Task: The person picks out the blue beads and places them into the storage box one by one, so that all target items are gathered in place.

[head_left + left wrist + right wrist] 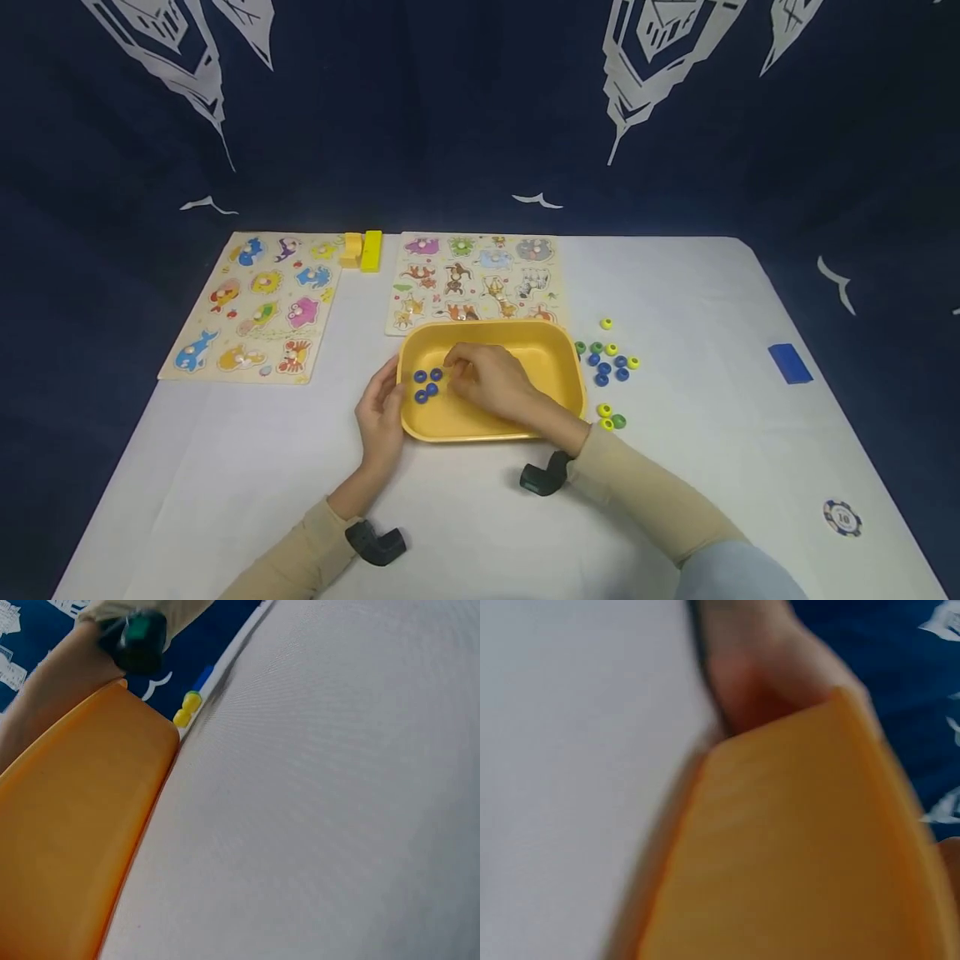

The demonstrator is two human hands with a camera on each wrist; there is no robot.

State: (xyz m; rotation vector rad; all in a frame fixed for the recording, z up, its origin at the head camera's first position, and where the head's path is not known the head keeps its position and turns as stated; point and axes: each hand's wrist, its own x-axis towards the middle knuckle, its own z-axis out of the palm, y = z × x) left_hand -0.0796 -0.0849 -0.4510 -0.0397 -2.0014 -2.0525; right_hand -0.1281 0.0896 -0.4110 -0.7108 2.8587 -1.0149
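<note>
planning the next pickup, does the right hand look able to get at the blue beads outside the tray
Likely yes: the right hand is over the yellow tray, and the blue beads lie uncovered just beyond its right side. Only that side seems in the way, so the hand would probably lift over it.

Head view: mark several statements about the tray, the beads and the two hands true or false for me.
1. The left hand touches the yellow tray. True.
2. Blue beads lie inside the tray. True.
3. The blue beads in the tray sit at its right end. False: they sit near its left end.
4. The right hand is over the tray. True.
5. No beads lie outside the tray. False: green beads and yellow beads lie to its right.
</note>
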